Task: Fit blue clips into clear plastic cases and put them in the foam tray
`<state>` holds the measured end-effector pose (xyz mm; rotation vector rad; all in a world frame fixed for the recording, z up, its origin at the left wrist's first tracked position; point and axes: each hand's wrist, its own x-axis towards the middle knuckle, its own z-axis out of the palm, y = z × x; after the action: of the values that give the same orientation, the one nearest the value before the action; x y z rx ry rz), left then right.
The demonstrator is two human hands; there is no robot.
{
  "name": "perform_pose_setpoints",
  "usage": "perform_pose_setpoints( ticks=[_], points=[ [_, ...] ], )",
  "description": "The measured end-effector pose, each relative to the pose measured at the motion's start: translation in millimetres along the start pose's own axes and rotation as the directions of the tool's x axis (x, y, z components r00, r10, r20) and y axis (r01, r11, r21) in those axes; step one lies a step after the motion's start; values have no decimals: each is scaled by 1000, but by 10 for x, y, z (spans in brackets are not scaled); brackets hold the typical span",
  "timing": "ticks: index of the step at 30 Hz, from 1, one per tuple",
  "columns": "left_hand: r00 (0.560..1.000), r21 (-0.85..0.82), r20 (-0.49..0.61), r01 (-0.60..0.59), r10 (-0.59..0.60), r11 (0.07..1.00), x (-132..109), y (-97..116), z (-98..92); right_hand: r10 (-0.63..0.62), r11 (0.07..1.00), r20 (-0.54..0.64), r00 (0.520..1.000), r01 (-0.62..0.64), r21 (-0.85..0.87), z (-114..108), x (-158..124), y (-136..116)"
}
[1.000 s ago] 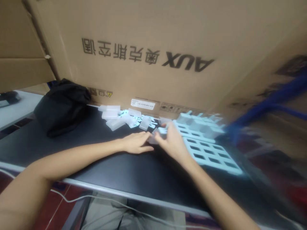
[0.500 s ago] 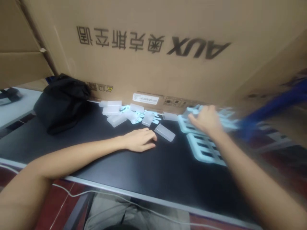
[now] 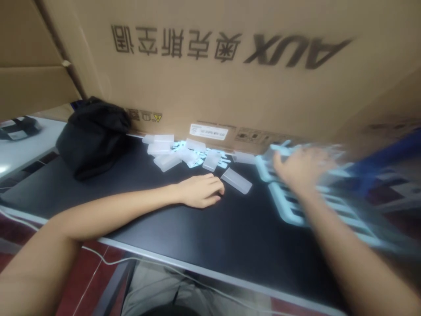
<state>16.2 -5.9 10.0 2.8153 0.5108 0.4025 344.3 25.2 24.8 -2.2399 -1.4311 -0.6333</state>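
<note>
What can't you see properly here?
All in the head view:
- Right hand: blur hides whether its fingers hold anything.
- Nearer pale blue slotted panel: partly covered by the right arm.
- Black cloth bundle: its folds hide any contents.
- Blue bar: blurred, cut off by the right edge.

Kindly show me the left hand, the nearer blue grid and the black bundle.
Left hand (image 3: pixel 200 191): head view, its back.
Nearer blue grid (image 3: pixel 279 204): head view, left rim.
Black bundle (image 3: pixel 94 142): head view, its middle.
</note>
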Motion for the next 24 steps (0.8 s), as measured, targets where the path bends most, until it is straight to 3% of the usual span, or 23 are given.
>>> perform_pose_setpoints(
  ticks=[4, 15, 19, 24],
  points=[
    [1000, -1, 7, 11, -11, 1000, -8, -4, -15, -74, 994, -7, 997, 74, 86, 40, -60, 5],
    [995, 80, -92, 51, -43, 996, -20, 38, -64, -177, 984, 41, 983, 177, 18, 31, 61, 39],
    [996, 75, -32, 83, -81, 994, -30, 5, -21, -169, 985, 79, 982, 170, -4, -46, 32, -10],
    [993, 115, -106, 66, -54, 991, -33, 28, -18, -181, 979, -110, 977, 190, 72, -223, -115, -200]
  ],
)
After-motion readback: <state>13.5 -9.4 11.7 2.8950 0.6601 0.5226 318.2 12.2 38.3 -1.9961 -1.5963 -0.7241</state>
